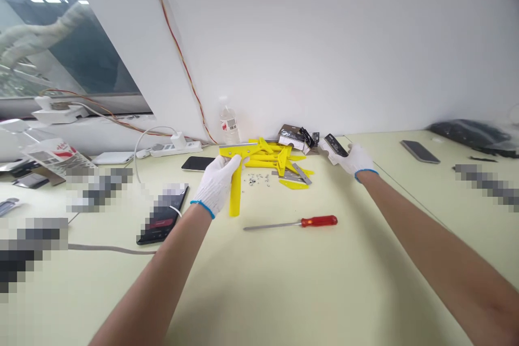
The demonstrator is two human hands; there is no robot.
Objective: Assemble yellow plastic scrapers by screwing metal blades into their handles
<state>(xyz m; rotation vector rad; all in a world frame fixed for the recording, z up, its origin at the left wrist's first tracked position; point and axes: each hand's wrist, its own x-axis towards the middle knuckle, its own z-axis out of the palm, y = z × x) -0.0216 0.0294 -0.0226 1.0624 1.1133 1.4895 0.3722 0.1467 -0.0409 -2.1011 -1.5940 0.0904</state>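
My left hand (214,184), in a white knitted glove with a blue cuff, is closed around a yellow scraper (235,194) with a metal blade along its top edge. My right hand (357,159), gloved the same way, grips a small black-and-white box (334,146) at the back of the table. Between the hands lies a pile of yellow scraper parts (267,162) with loose metal blades (300,174). Small screws (259,178) are scattered in front of it. Nearer to me rests a screwdriver (318,221) with a red handle.
Another black-and-white box (291,135) and a clear bottle (229,124) stand against the wall. Phones lie at left (162,216) and right (419,151). A power strip (176,147) with white cables sits back left; a black plastic bag (472,135) lies far right.
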